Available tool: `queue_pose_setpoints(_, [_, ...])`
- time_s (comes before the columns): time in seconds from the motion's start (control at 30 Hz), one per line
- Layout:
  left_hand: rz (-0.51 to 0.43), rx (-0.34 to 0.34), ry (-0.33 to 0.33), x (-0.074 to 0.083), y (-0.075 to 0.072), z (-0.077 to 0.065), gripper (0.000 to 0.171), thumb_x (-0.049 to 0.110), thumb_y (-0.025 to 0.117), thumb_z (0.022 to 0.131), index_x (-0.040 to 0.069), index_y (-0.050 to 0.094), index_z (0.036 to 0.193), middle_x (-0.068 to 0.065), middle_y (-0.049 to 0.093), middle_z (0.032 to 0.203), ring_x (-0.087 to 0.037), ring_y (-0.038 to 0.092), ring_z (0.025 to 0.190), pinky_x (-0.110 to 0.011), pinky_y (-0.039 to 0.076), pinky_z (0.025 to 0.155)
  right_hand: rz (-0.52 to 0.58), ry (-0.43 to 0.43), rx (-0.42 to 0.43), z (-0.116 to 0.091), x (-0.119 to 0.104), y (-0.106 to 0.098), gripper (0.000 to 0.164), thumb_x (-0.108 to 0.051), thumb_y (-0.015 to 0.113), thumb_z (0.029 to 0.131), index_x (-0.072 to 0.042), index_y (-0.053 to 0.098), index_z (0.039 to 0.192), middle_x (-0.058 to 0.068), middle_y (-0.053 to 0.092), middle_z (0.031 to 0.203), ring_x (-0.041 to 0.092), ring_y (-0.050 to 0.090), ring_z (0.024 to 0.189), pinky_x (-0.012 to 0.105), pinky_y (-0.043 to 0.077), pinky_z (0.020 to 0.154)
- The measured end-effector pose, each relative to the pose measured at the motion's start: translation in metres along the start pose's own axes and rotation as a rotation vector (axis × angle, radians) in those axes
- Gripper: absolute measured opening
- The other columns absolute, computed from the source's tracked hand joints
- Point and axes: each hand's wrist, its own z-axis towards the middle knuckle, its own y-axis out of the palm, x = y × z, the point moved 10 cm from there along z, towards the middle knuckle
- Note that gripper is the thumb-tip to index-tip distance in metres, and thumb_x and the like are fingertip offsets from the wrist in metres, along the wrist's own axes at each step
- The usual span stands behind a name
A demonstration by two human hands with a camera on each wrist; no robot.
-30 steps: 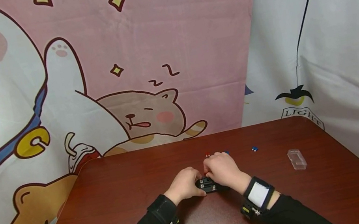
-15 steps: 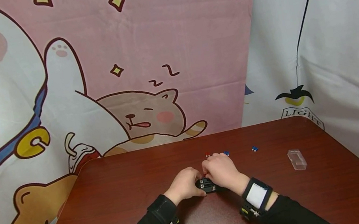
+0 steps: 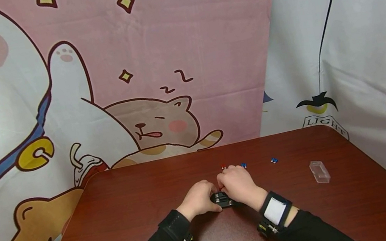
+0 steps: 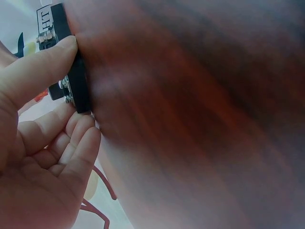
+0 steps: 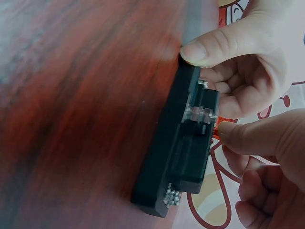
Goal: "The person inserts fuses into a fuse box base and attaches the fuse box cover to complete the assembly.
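Note:
A black rectangular block (image 3: 223,199) with a raised middle and metal screw terminals stands on the table between both hands. My left hand (image 3: 200,198) grips its left end, thumb on the near edge and fingers behind, as the left wrist view also shows. At the raised part, my right hand (image 3: 240,183) pinches a small orange-red piece (image 5: 224,125) between thumb and forefinger. Most of that piece is hidden by the fingers and the block. A small clear cylindrical part (image 5: 198,113) sits among the block's fittings, beside the pinched piece.
Behind the hands lie a small red-and-white piece (image 3: 223,166) and a small blue piece (image 3: 244,165). Another blue-and-white piece (image 3: 274,160) lies farther right. A clear plastic box (image 3: 320,171) rests on the right of the brown table (image 3: 117,220). Printed cloth hangs behind.
My right hand has shifted slightly left over the block, and more of the blue piece behind it shows. My left hand and the block have stayed in place.

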Motion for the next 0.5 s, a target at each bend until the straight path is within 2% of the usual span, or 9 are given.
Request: queue_pose_setpoints(0.5, [-0.005, 0.002, -0.007, -0.0008, 0.0004, 0.0006, 0.041, 0.031, 0.093, 0.064, 0.009, 0.072, 0.092, 0.006, 0.057, 0.082, -0.009, 0.051, 0.074, -0.027, 0.045, 0.071, -0.01, 0.006, -0.043, 0.0014, 0.0006, 0.0091, 0.019, -0.022, 0.087, 0.076, -0.02, 0.068, 0.074, -0.002, 0.058, 0.072, 0.019, 0.057, 0.074, 0.033, 0.048, 0.066])
